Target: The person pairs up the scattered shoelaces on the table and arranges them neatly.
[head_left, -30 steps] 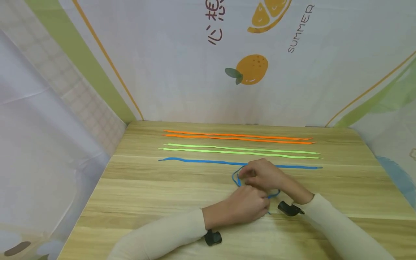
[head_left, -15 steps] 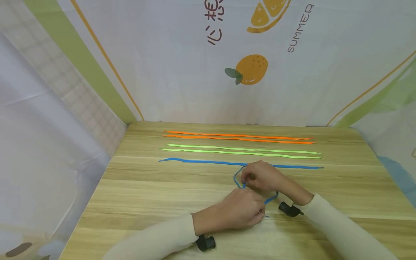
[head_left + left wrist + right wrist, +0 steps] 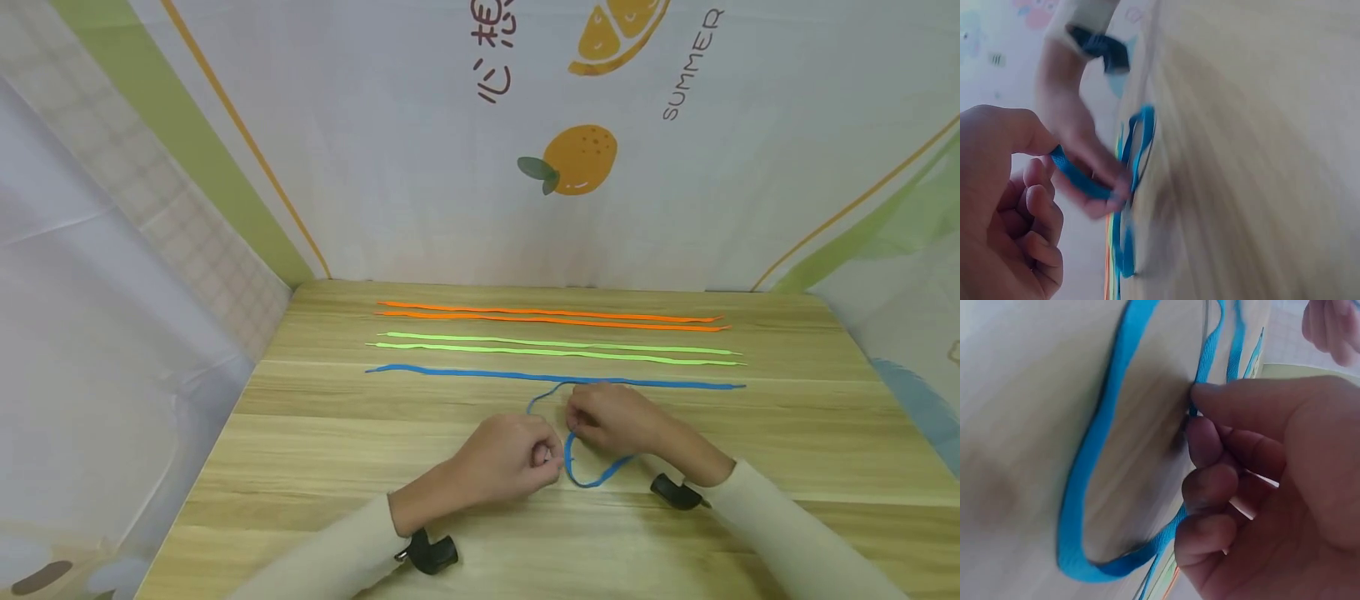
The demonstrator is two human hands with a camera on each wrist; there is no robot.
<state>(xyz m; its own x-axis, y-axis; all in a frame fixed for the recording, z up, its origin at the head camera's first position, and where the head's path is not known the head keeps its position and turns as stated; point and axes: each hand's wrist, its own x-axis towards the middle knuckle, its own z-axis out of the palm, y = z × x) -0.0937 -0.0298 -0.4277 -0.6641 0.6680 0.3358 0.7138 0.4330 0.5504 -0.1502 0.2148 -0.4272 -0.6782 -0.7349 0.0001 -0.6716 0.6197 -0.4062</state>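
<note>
A loose blue shoelace (image 3: 585,485) curves between the two hands, low over the wooden table. My left hand (image 3: 506,457) pinches one stretch of this lace (image 3: 1079,178) between thumb and finger, as the left wrist view shows. My right hand (image 3: 618,421) also pinches it, and a wide loop (image 3: 1075,512) hangs below its fingers in the right wrist view. Part of the lace runs behind both hands and is hidden. Just beyond the right hand, a second blue shoelace (image 3: 465,372) lies straight across the table.
Farther back lie two light green shoelaces (image 3: 487,350) and two orange shoelaces (image 3: 525,317), roughly parallel to the straight blue one. A white curtain with printed fruit (image 3: 581,158) stands behind the wooden table (image 3: 300,467).
My left hand has moved left, away from the right hand, and the loose blue lace has opened into a visible loop. The right hand has shifted slightly right and toward the body.
</note>
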